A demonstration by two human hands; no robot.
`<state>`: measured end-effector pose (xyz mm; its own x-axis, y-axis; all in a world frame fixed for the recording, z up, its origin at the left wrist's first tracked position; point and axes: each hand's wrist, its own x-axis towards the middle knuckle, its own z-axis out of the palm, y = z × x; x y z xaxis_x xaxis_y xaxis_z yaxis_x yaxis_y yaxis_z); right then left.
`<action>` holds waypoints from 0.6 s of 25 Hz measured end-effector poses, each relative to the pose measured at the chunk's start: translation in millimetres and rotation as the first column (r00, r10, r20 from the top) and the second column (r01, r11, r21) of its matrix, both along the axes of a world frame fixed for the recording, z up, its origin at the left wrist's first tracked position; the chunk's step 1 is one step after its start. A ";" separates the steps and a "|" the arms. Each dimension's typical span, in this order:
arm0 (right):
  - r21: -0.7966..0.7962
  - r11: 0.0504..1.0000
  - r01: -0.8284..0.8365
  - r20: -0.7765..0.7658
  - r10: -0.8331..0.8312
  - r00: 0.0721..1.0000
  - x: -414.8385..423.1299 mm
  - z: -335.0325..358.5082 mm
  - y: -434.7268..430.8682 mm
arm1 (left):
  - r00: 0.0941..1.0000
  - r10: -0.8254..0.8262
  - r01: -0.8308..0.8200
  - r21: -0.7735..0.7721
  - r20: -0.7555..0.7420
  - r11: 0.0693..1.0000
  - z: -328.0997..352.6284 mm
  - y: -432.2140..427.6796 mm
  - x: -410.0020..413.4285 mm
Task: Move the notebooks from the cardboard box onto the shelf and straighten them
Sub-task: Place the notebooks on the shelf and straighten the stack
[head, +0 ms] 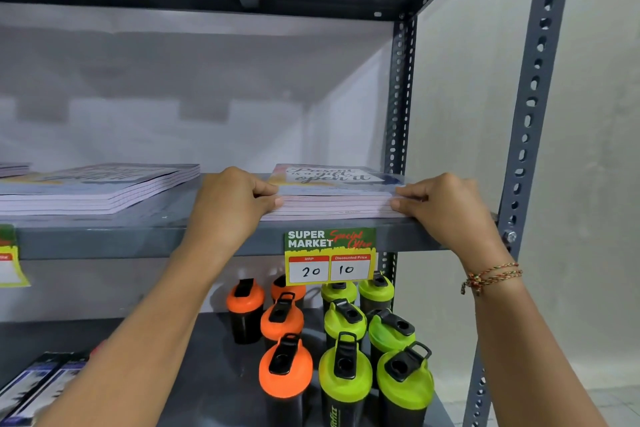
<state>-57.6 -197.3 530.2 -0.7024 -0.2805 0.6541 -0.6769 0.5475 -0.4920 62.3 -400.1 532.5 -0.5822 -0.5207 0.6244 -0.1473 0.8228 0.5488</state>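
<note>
Left hand [230,204] and right hand [446,206] each grip the notebook stack [334,198] (lying flat), long axis running back into the shelf [138,239].

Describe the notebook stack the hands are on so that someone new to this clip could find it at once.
Find the grey metal shelf at chest height, above the orange and green shaker bottles. At its right end, directly over the price tag reading 20 and 10, lies the notebook stack. Unlike the other stack further left, it is squeezed between the left hand and right hand.
</note>
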 end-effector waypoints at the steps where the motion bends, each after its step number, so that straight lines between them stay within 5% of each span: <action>1: -0.005 1.000 -0.004 -0.002 0.004 1.000 -0.5 -0.3 0.3 | 1.000 0.003 -0.003 0.004 -0.003 1.000 -0.5 0.5 1.2; 15: 0.011 1.000 0.012 -0.021 -0.012 1.000 0.3 -1.8 -2.3 | 1.000 0.005 -0.004 0.009 -0.009 1.000 -2.5 -0.5 4.3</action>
